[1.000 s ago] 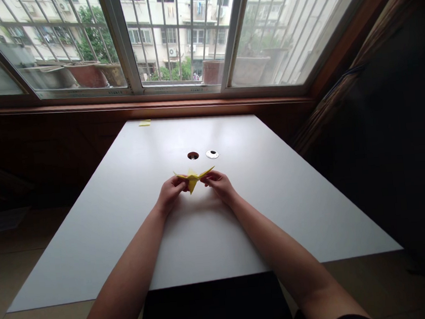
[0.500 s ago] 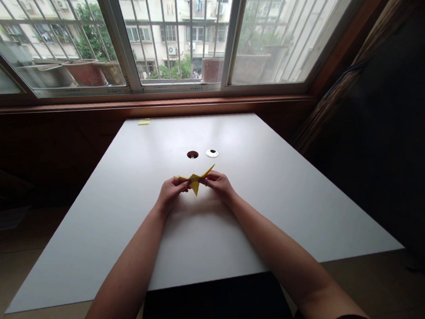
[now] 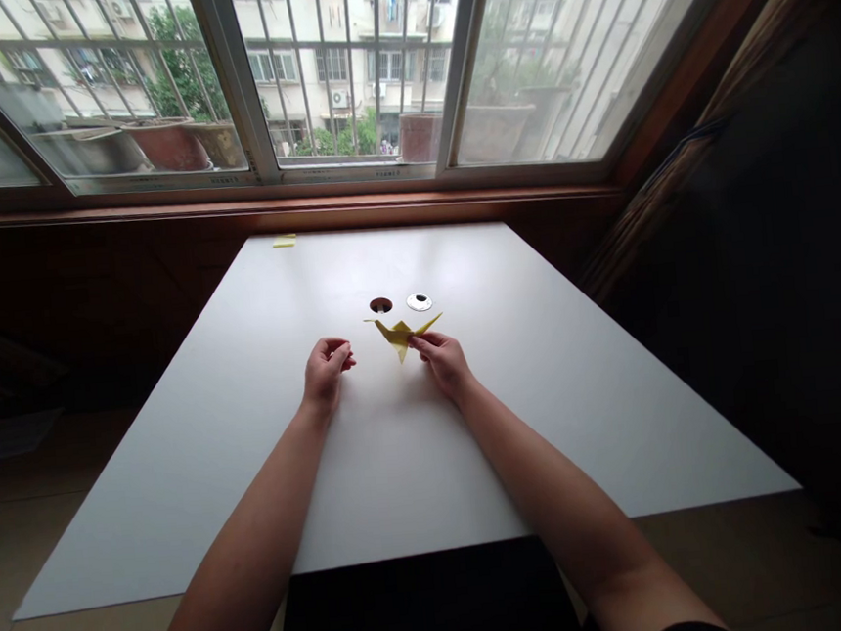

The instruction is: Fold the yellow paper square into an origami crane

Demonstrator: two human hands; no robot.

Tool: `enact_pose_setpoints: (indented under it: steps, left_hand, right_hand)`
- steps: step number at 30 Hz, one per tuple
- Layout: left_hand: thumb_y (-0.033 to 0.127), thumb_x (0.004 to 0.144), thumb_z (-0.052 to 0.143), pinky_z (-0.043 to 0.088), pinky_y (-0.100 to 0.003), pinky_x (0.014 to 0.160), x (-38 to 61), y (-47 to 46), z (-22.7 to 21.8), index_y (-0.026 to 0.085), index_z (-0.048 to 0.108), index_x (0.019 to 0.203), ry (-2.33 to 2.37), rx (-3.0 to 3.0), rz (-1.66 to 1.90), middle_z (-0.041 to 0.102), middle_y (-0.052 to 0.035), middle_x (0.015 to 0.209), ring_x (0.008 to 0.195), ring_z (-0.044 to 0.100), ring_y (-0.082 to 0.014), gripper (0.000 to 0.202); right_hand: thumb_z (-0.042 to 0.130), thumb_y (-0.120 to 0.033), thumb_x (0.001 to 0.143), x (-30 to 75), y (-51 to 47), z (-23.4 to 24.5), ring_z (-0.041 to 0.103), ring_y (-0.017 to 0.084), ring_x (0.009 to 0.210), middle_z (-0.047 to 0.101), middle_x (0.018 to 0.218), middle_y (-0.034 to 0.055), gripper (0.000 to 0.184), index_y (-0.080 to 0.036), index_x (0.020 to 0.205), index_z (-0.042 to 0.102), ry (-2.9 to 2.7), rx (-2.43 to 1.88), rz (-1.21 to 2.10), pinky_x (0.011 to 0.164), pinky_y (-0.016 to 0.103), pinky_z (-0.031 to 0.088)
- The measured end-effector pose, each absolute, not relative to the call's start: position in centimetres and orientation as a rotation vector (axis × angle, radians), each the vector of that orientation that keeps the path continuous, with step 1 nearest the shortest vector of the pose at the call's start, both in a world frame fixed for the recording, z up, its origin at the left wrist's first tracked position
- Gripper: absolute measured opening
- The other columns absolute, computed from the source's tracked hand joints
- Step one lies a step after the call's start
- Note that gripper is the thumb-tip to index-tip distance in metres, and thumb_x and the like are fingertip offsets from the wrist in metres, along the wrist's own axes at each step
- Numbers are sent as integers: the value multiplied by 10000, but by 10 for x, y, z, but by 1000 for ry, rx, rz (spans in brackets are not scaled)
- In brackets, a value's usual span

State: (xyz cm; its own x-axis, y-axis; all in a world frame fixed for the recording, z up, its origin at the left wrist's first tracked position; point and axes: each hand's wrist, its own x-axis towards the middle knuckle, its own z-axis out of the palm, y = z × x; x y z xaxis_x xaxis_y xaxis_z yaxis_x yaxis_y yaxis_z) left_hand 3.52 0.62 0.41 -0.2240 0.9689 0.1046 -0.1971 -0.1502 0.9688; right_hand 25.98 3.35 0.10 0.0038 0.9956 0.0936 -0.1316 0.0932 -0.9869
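Note:
A yellow origami crane (image 3: 397, 335) is pinched by its right side between the thumb and fingers of my right hand (image 3: 442, 358). Its head and neck point left, a long tail rises to the right, and a wing tip hangs down. To the left of the crane, apart from it, my left hand (image 3: 327, 371) is closed, thumb against curled fingers, and I see nothing in it. Both hands are over the middle of the white table (image 3: 397, 475).
Behind the crane the tabletop has a round cable hole (image 3: 380, 305), with its white cover (image 3: 419, 302) lying to the right. Small yellow paper (image 3: 284, 241) lies at the far left corner. A barred window (image 3: 355, 76) stands beyond, and a dark curtain (image 3: 756, 276) hangs at right.
My left hand has let go of the crane and moved slightly left. The crane, held only by my right hand, has shifted a little right and up, its neck and head now showing.

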Motion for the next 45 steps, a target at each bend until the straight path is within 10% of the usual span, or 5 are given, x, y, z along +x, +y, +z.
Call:
enact_pose_setpoints:
  steps: [16, 45]
  left_hand:
    - [406, 851, 706, 524, -276, 686, 35, 2, 11, 227, 722, 1111, 1202, 1441, 1650, 613, -75, 1111, 829, 635, -155, 316]
    - [464, 782, 745, 488, -289, 688, 40, 3, 6, 171, 719, 883, 1168, 1280, 1521, 679, -52, 820, 735, 619, -161, 311]
  right_hand:
    - [827, -484, 648, 261, 32, 4, 518, 147, 668, 725, 806, 56, 369, -188, 865, 791, -1247, -1039, 1296, 650, 312, 385]
    - [812, -506, 666, 261, 27, 9, 542, 163, 702, 726, 818, 52, 373, -196, 872, 789, -1282, -1070, 1228, 669, 318, 410]
